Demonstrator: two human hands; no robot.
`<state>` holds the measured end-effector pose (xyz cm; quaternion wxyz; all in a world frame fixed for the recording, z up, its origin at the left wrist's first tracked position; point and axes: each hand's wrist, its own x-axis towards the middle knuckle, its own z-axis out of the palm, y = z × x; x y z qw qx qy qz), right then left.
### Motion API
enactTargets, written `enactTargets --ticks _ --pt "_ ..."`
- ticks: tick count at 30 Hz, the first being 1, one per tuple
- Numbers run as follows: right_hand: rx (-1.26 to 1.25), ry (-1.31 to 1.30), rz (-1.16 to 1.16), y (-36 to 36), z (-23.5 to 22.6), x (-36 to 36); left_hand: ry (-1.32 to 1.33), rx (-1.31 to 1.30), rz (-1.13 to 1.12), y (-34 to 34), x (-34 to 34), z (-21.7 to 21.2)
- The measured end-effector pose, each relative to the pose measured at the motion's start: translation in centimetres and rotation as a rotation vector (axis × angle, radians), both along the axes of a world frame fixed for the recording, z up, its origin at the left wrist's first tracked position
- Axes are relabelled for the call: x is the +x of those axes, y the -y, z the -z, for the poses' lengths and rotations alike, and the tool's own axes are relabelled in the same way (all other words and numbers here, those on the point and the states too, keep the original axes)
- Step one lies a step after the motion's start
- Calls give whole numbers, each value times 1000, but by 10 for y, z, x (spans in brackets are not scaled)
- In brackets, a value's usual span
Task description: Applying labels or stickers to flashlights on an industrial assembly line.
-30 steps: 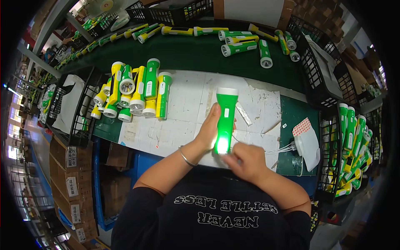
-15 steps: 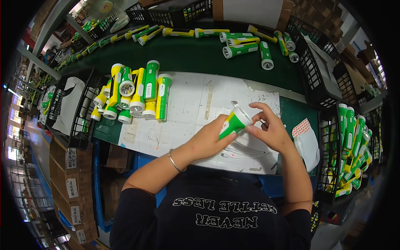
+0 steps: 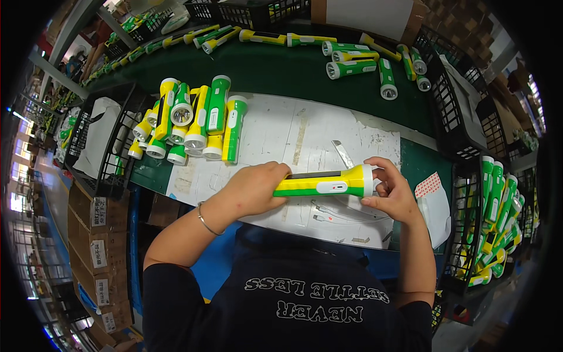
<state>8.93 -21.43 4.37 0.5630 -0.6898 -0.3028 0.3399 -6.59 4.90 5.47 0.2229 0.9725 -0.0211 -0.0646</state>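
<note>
A yellow and green flashlight [image 3: 319,186] lies level between my hands over the white worktop [image 3: 270,132], a dark panel along its top and a white switch plate on its side. My left hand [image 3: 258,188] is closed around its tail end, hiding that end. At the white head rim, my right hand [image 3: 390,190] has thumb and fingers curled on the edge. Below the flashlight, thin white cables [image 3: 328,216] with plugs rest on the worktop. A narrow silvery strip [image 3: 342,154] lies just beyond it. Left of my hands is a pile of similar flashlights [image 3: 193,120].
More flashlights [image 3: 352,69] line the green bench [image 3: 281,70] at the back. Black crates stand left [image 3: 126,132] and far right [image 3: 448,88]; another crate at right holds stacked flashlights [image 3: 495,199]. A white sheet with a red-patterned corner [image 3: 433,214] lies by my right arm.
The flashlight has turned from tilted, head toward me, to lying level sideways. My left hand moved left with its tail; my right fingers closed in on the head rim.
</note>
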Motion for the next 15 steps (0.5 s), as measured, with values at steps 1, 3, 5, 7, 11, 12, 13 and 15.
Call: enactTargets --ticks 1,3,5,7,11,12,13,15 --pt "15 -6 2 0 0 1 3 26 -10 -4 -2 -2" --pt "29 -15 -1 -4 2 1 -35 12 -18 -4 -4 -6" --pt "38 -40 -61 -15 5 -3 -18 -146 55 3 0 -5" --pt "132 -217 22 -34 17 -16 -91 -242 79 10 9 -2" --pt "-273 726 167 -50 64 -32 17 -572 -130 10 20 29" --pt "-396 819 132 -55 65 -43 77 -591 -160 13 19 39" --pt "-399 819 136 -55 65 -43 136 -611 -188 16 20 45" --pt "-284 793 174 -55 65 -43 102 -611 -216 22 24 46"
